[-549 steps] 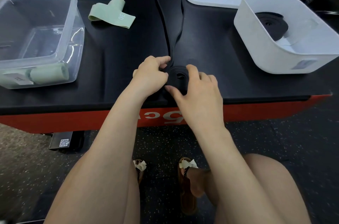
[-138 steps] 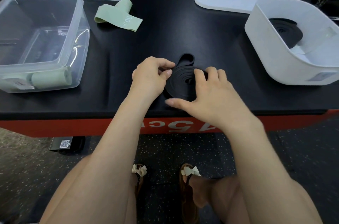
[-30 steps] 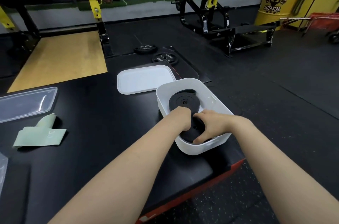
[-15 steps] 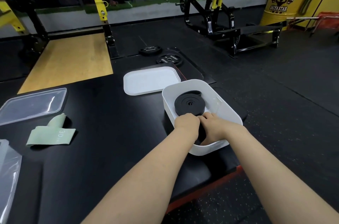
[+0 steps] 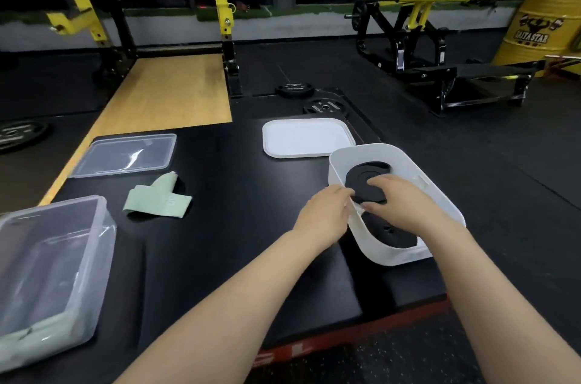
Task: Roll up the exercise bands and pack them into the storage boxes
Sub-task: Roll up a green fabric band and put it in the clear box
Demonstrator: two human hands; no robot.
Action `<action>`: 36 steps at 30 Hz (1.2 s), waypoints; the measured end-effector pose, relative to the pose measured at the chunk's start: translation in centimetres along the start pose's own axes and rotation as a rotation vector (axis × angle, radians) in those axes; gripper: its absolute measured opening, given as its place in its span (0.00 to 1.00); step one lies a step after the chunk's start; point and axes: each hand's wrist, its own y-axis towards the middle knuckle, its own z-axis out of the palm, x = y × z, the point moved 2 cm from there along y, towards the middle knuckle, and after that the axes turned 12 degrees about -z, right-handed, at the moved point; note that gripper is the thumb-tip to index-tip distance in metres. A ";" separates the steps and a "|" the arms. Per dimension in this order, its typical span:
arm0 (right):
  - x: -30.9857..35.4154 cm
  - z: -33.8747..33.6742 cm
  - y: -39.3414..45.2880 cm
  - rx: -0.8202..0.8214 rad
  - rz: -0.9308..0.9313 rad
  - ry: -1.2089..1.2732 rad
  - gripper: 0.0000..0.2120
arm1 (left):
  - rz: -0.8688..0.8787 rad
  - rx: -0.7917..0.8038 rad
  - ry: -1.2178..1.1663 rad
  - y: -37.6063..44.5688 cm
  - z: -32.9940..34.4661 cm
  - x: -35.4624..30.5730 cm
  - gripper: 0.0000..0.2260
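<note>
A white storage box point(image 5: 440, 195) stands at the right of the black platform. It holds two rolled black bands: a far roll point(image 5: 364, 178) and a near roll point(image 5: 388, 234) flat on the bottom. My right hand point(image 5: 401, 206) is inside the box, fingers on top of the far roll and thumb at its near edge. My left hand point(image 5: 325, 214) curls over the box's left wall and meets that roll's left edge. A flat green band point(image 5: 157, 201) lies on the platform to the left.
The white lid point(image 5: 306, 138) lies behind the white box. A clear box point(image 5: 78, 258) at the near left holds a green roll point(image 5: 28, 346); its clear lid point(image 5: 125, 156) lies behind it. The platform's red front edge point(image 5: 345, 342) is close. Weight plates point(image 5: 323, 105) lie on the floor beyond.
The long black band was rolled up and set into the white box. In the last half second both hands moved from the near roll to the far roll.
</note>
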 end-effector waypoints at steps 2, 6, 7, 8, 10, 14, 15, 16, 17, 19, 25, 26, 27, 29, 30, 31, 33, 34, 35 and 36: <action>2.5 0.3 0.5 -0.061 -0.046 0.023 0.25 | -0.025 -0.018 -0.008 -1.1 -1.4 2.3 0.18; 7.7 2.0 2.0 -0.066 -0.115 0.099 0.21 | -0.157 -0.046 0.018 -2.9 -4.0 8.2 0.18; 8.9 2.7 2.5 -0.041 -0.136 0.108 0.21 | -0.193 -0.056 0.022 -3.2 -4.6 9.9 0.18; 10.1 3.4 3.0 -0.017 -0.156 0.116 0.21 | -0.232 -0.065 0.023 -3.5 -5.2 11.6 0.18; 12.5 4.9 4.0 0.027 -0.170 0.154 0.20 | -0.319 -0.083 0.021 -4.2 -6.4 14.9 0.18; 16.7 8.4 6.7 0.109 -0.200 0.247 0.19 | -0.546 -0.166 -0.111 -5.3 -8.6 20.6 0.18; 17.7 9.3 7.6 0.127 -0.202 0.270 0.19 | -0.610 -0.196 -0.177 -5.5 -9.1 21.8 0.18; 18.7 10.1 8.5 0.142 -0.200 0.298 0.19 | -0.672 -0.224 -0.239 -5.6 -9.6 22.8 0.18; 19.7 10.8 9.3 0.158 -0.192 0.329 0.19 | -0.728 -0.247 -0.290 -5.7 -10.0 23.8 0.19; 21.7 12.2 10.9 0.181 -0.165 0.395 0.18 | -0.798 -0.279 -0.351 -5.7 -10.6 25.4 0.19; 26.2 15.8 15.1 0.139 0.007 0.470 0.13 | -0.833 -0.304 -0.367 -5.0 -11.2 27.4 0.19; 26.8 16.2 15.4 0.136 0.024 0.455 0.12 | -0.833 -0.306 -0.360 -5.0 -11.2 27.5 0.19; 27.4 16.6 15.6 0.132 0.036 0.438 0.12 | -0.832 -0.307 -0.346 -5.0 -11.2 27.6 0.18; 28.2 16.9 15.7 0.102 0.048 0.428 0.09 | -0.821 -0.299 -0.307 -4.9 -11.2 27.6 0.18; 28.3 16.9 15.6 0.079 0.054 0.446 0.05 | -0.809 -0.289 -0.282 -4.9 -11.3 27.5 0.18; 28.4 16.8 15.4 0.045 0.060 0.484 0.04 | -0.795 -0.277 -0.254 -4.9 -11.4 27.3 0.19; 28.3 16.3 14.9 -0.024 0.041 0.564 0.08 | -0.761 -0.267 -0.215 -4.8 -11.8 26.9 0.19; 28.3 15.8 14.6 -0.060 0.012 0.600 0.08 | -0.738 -0.279 -0.211 -4.8 -12.2 26.6 0.19; 28.3 15.3 14.3 -0.096 -0.017 0.636 0.07 | -0.707 -0.306 -0.211 -4.7 -12.7 26.2 0.19; 28.3 14.7 14.1 -0.132 -0.051 0.680 0.06 | -0.668 -0.343 -0.218 -4.7 -13.3 25.7 0.18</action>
